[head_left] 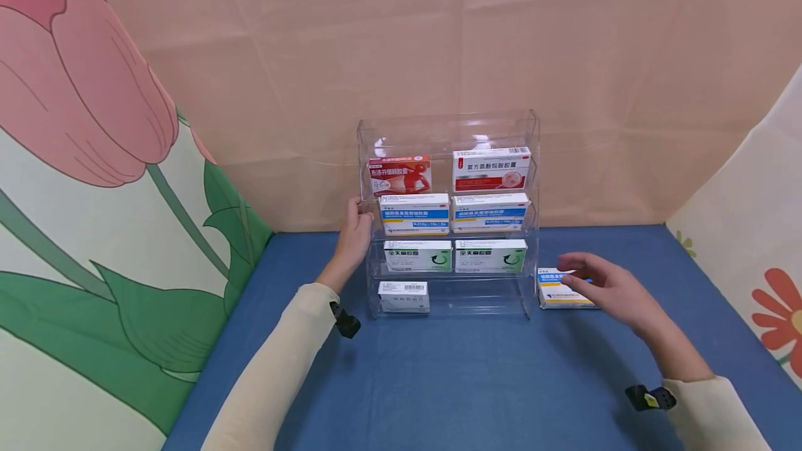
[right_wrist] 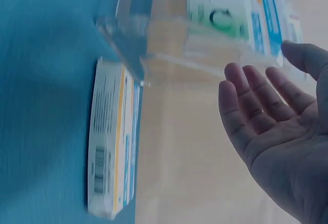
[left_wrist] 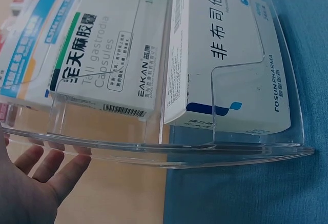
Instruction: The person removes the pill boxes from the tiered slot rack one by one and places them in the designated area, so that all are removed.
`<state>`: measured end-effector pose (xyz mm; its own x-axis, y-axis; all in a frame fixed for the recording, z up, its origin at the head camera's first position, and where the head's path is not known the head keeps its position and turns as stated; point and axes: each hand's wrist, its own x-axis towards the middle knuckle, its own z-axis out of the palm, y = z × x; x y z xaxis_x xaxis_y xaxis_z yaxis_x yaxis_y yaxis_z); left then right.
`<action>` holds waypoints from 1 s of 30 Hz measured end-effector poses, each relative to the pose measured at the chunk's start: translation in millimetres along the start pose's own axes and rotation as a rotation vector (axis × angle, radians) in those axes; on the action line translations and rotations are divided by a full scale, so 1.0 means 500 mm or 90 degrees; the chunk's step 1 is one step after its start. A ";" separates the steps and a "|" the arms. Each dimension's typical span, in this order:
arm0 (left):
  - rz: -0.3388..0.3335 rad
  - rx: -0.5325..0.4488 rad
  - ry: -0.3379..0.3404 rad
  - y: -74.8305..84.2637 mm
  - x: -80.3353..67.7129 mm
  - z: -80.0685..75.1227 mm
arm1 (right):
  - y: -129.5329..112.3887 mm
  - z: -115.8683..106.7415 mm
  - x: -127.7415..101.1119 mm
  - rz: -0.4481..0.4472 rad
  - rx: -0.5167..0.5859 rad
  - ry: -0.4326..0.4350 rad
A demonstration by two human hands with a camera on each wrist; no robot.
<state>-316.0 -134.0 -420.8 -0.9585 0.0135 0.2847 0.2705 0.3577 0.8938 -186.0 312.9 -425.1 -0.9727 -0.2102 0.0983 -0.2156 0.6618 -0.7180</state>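
A clear acrylic tiered rack (head_left: pixel 479 306) stands on the table with medicine boxes on its shelves. My left hand (head_left: pixel 354 236) is at the rack's left side, its fingertips against the clear side panel in the left wrist view. Close to that hand are a green-and-white capsule box (left_wrist: pixel 110 44) and a white tablet box (left_wrist: pixel 230 55) on the bottom shelf. My right hand (head_left: pixel 617 291) hovers with loosely bent fingers, nothing in its palm. It partly covers a blue-and-white medicine box (head_left: pixel 554 292) lying on the table right of the rack.
On the rack's upper shelves sit a red box (head_left: pixel 399 176), a white-and-red box (head_left: pixel 491 170) and two blue-striped boxes, one on the left (head_left: pixel 414 215). The blue tablecloth (head_left: pixel 438 381) meets a beige backdrop (head_left: pixel 313 89). Flower-printed panels flank both sides.
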 end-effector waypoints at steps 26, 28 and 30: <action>0.006 -0.002 0.016 0.000 0.000 0.002 | -0.087 0.150 0.036 -0.080 0.086 0.013; 0.009 -0.002 0.018 0.000 0.000 0.002 | -0.092 0.160 0.042 -0.085 0.091 0.009; 0.010 -0.004 0.017 0.000 0.000 0.002 | -0.097 0.170 0.047 -0.092 0.096 0.004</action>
<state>-315.9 -133.2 -421.0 -0.9512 -0.0061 0.3086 0.2868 0.3518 0.8910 -191.3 214.6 -446.6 -0.9335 -0.2893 0.2117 -0.3375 0.5097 -0.7914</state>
